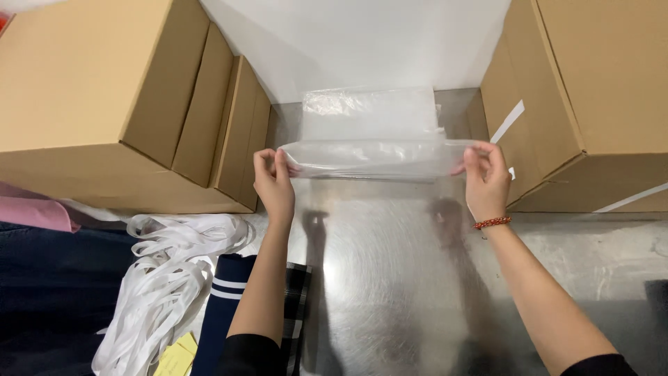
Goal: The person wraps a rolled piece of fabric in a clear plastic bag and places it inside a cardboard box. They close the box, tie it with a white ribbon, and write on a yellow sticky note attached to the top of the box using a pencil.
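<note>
Both my hands pinch the clear plastic bag point(372, 157), left hand point(273, 182) and right hand point(485, 179) at opposite ends, its long axis running crosswise above the steel surface point(390, 292).

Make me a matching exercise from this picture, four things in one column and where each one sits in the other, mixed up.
Things:
1. clear plastic bags
2. white straps
3. red bracelet
4. yellow tags

Places:
A. on the right wrist
B. bottom edge, below the straps
C. heaped left of the left forearm
D. between both hands, at the far end of the metal table

Pairs: 1-D, 2-C, 3-A, 4-B
</note>
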